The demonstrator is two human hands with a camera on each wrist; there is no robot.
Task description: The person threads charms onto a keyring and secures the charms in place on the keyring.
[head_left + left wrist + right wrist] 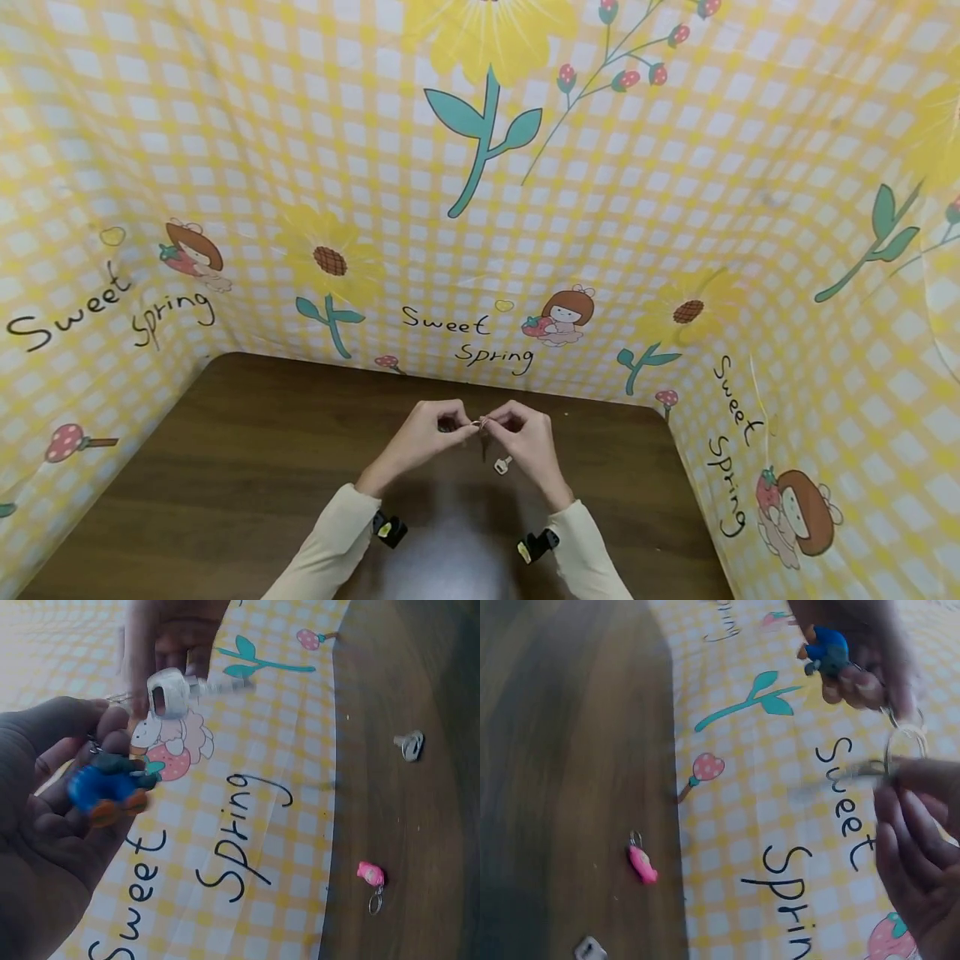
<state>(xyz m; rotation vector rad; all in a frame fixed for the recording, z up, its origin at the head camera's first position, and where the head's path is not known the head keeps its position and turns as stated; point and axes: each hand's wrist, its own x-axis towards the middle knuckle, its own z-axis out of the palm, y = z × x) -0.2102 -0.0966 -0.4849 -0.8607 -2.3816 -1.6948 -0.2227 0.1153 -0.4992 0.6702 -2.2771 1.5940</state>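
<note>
My left hand (427, 432) and right hand (527, 433) meet fingertip to fingertip above the dark wooden table. Between left thumb and finger I pinch a small metal ring; a blue charm with orange feet (105, 791) dangles from it by a short chain. With the right fingertips I pinch a larger key ring (887, 754), which overlaps the small ring in the right wrist view. A silver key (171, 694) hangs near the right fingers, blurred in the right wrist view. Both rings are partly hidden by fingers.
On the wooden table (225, 467) lie a pink charm with its own ring (370, 874) and another silver key (411, 745). A yellow checked cloth (360, 167) with printed flowers surrounds the table at the back and sides.
</note>
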